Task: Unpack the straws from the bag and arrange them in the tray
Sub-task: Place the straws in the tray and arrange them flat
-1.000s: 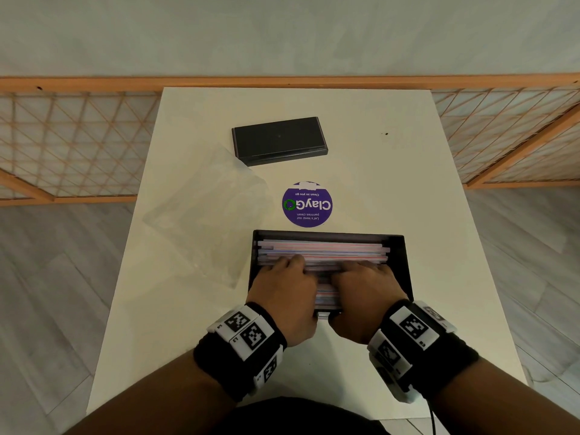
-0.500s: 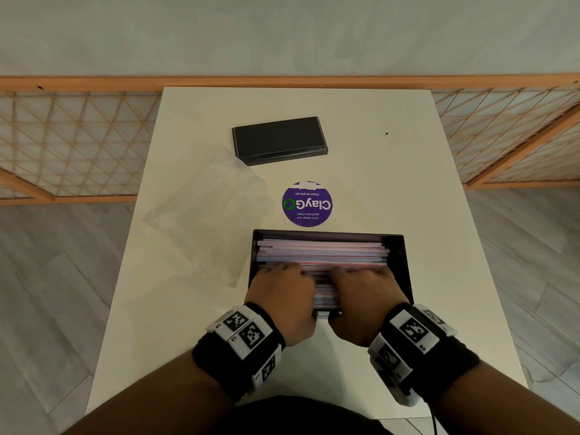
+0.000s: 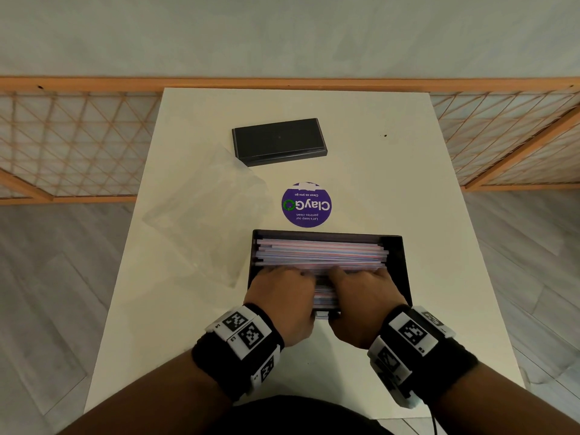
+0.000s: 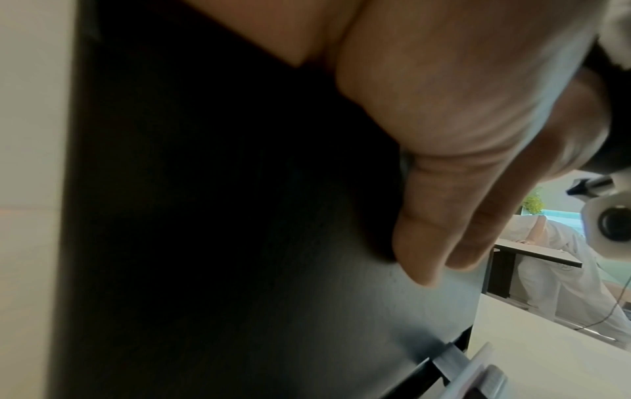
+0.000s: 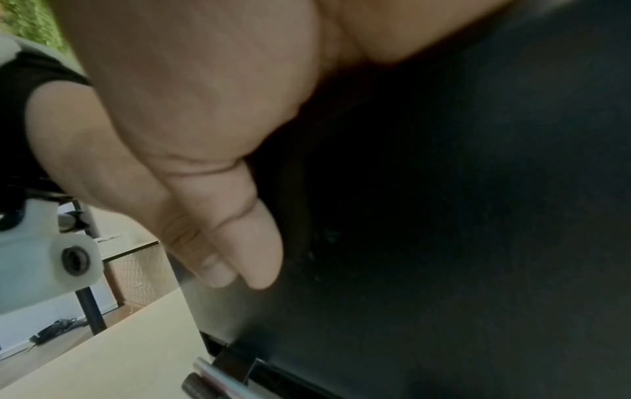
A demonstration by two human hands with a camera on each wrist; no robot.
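Note:
A black tray (image 3: 398, 265) near the table's front edge holds a pile of pastel straws (image 3: 320, 252) lying left to right. My left hand (image 3: 287, 287) and right hand (image 3: 361, 288) sit side by side over the tray's near half, their fingers curled down onto the straws. In the left wrist view my thumb (image 4: 423, 243) lies against the tray's outer wall (image 4: 239, 243); the right wrist view shows my other thumb (image 5: 249, 243) on that wall (image 5: 444, 216). A few straw ends (image 4: 478, 372) poke out through a gap low in the wall. The clear empty bag (image 3: 204, 215) lies left of the tray.
A black lid or box (image 3: 279, 136) lies at the far middle of the white table (image 3: 408, 183), with a round purple sticker (image 3: 306, 204) between it and the tray. A wooden lattice fence (image 3: 78, 136) runs behind the table. Grey floor lies on both sides.
The fingertips of both hands have slid a little toward me across the straws, leaving more of the pile showing at the far side. Tray, bag and lid have not moved.

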